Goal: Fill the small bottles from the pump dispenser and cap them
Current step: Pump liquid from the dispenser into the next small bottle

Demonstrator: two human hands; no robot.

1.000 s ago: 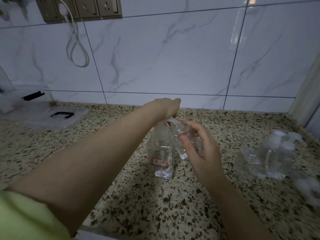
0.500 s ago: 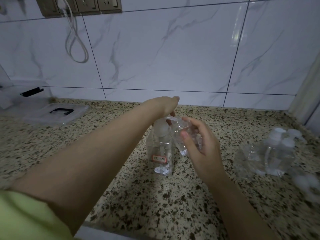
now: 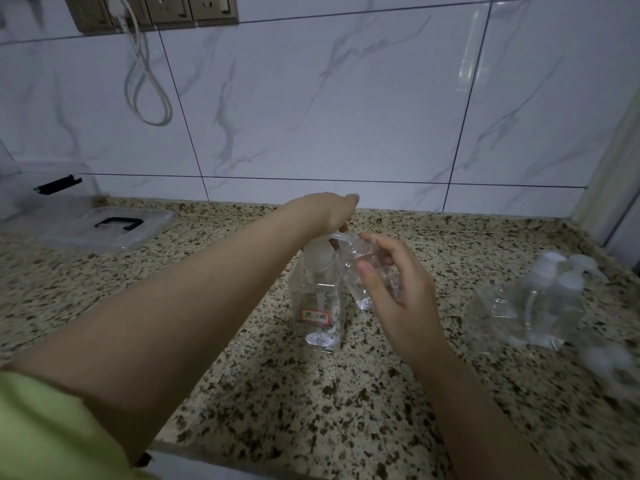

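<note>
Speckled granite forms the desk (image 3: 311, 410), backed by white marble-look wall tiles (image 3: 346, 116) with a socket strip (image 3: 156, 10) and a looped white cable (image 3: 145, 84) at the upper left of the frame. At centre stands the clear pump dispenser (image 3: 317, 306) (a red-bordered label on its front). Its pump head sits under the left hand (image 3: 329, 213), which presses down on it from above with curled fingers. Just right of the dispenser, the right hand (image 3: 398, 289) grips a small clear bottle (image 3: 363, 271), tilted, its mouth up against the nozzle. At the right of the frame more small bottles (image 3: 540, 306) cluster on the desk, blurred. A clear plastic lid (image 3: 107, 230) lies at the left.
</note>
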